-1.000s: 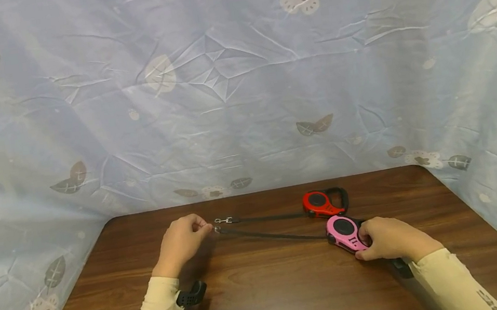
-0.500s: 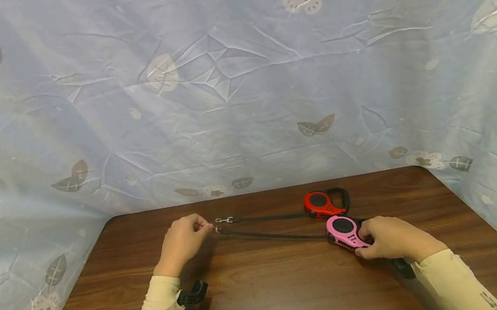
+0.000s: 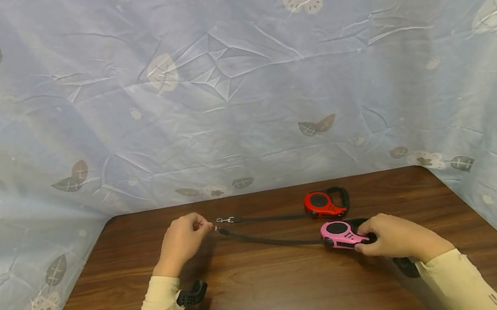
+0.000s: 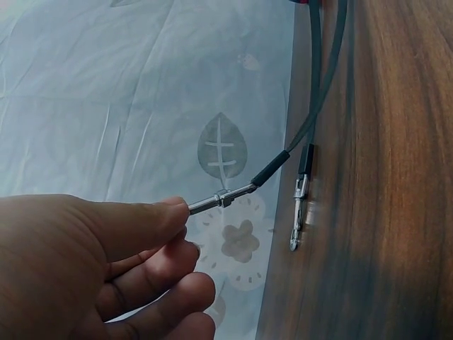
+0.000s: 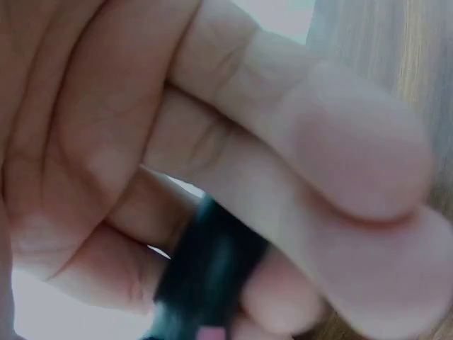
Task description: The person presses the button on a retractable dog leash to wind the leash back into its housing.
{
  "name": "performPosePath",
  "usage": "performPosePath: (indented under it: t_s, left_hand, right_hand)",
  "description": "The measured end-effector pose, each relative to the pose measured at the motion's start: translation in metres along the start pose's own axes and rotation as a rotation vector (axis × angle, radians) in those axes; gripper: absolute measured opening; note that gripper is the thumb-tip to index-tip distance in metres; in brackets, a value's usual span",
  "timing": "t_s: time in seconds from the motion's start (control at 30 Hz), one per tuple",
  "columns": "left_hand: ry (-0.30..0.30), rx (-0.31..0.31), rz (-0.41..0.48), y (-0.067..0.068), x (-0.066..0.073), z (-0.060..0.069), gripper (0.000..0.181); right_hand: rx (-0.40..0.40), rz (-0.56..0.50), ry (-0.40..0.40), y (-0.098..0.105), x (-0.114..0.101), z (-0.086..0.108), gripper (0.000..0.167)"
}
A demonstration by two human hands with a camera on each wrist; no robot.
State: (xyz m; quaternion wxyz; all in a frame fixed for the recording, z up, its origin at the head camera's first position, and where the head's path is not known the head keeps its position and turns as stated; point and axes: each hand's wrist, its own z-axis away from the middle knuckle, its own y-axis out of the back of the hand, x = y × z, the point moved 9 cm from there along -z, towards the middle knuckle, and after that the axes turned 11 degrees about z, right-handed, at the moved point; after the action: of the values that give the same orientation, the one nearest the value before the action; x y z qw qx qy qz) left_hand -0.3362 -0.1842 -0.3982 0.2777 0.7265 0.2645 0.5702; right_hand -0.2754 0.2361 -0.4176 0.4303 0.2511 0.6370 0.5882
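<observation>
As your right hand [image 3: 393, 236] is gripping reel [image 3: 336, 229], left hand [image 3: 180, 243] pinching clip [image 4: 224, 197] left of it, strap [image 4: 340, 44] handling is likely needing tension next.

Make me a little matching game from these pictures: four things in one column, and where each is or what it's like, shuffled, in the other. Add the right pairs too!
Things:
1. Pink leash case
2. Red leash case
3. Left hand
4. Cloth backdrop

Places and states:
A. Printed with flowers and leaves
B. Held at its handle end by the right hand
C. Lies on the wooden table, touched by neither hand
D. Pinches a metal clip between thumb and finger

Right pairs: 1-B, 2-C, 3-D, 4-A
</observation>
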Motion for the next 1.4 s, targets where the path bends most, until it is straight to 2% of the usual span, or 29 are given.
performPosePath:
  t_s: [0.17, 0.4, 0.5, 0.6, 0.73, 0.87, 1.1, 1.2, 1.4]
  left_hand:
    - [0.005, 0.009, -0.001, 0.001, 0.000, 0.000, 0.016]
    - [0.000, 0.031, 0.001, 0.004, 0.002, 0.000, 0.016]
    - [-0.010, 0.047, 0.009, 0.006, 0.003, -0.001, 0.017]
    - [-0.015, 0.067, 0.022, 0.008, 0.003, -0.001, 0.017]
    - [-0.019, 0.095, 0.040, 0.009, 0.002, -0.001, 0.016]
    - [-0.027, 0.114, 0.049, 0.009, 0.002, -0.001, 0.016]
    - [-0.023, 0.122, 0.098, 0.009, 0.001, -0.003, 0.017]
    - [-0.023, 0.131, 0.115, 0.010, 0.001, -0.004, 0.017]
    - [-0.027, 0.177, 0.164, 0.015, 0.000, -0.003, 0.018]
  right_hand:
    - [0.036, 0.073, -0.009, 0.004, -0.001, 0.001, 0.028]
    - [0.040, 0.006, -0.014, 0.008, -0.004, 0.001, 0.034]
    - [0.097, 0.059, -0.046, 0.013, -0.001, 0.000, 0.035]
    - [0.195, 0.125, -0.073, 0.021, 0.001, -0.001, 0.036]
    - [0.312, 0.158, -0.052, 0.029, 0.002, 0.000, 0.026]
    - [0.352, 0.133, -0.032, 0.033, 0.004, -0.002, 0.013]
    - [0.351, 0.104, -0.081, 0.035, 0.019, -0.007, 0.018]
    - [0.369, 0.109, -0.078, 0.038, 0.023, -0.012, 0.019]
    - [0.508, 0.173, -0.071, 0.052, 0.023, -0.016, 0.012]
